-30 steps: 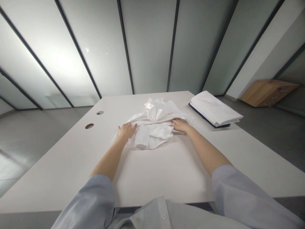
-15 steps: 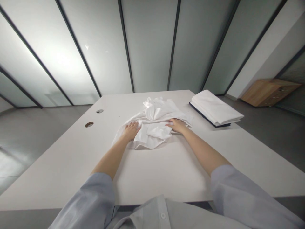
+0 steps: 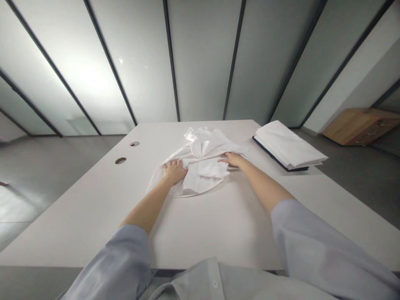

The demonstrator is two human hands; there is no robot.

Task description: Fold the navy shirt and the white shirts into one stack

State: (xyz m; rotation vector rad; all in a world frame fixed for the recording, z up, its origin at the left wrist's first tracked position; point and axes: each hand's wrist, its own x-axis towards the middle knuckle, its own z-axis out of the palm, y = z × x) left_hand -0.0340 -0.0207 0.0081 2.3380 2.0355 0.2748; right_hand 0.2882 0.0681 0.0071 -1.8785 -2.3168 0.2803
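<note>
A crumpled white garment [image 3: 206, 146], perhaps a shirt, lies bunched on the white table [image 3: 203, 233]. Its near edge curves toward me, and the far part is heaped in folds. My left hand [image 3: 174, 171] rests on its left side, palm down with the fingers spread. At the right side, my right hand [image 3: 231, 160] lies on the fabric with its fingers stretched out to the left. Some of its fingertips are partly hidden among the folds.
On the table's right side sits a stack of folded white cloth [image 3: 289, 143] over a dark blue folded piece [image 3: 275, 160]. Two round holes pierce the tabletop at the left. A wooden cabinet [image 3: 359, 127] stands on the floor at the far right, and frosted glass panels rise behind the table.
My right hand has shifted slightly up the garment. The near folds have moved a little to the right and lie flatter. My left hand stays nearly in place; the view has tilted slightly.
</note>
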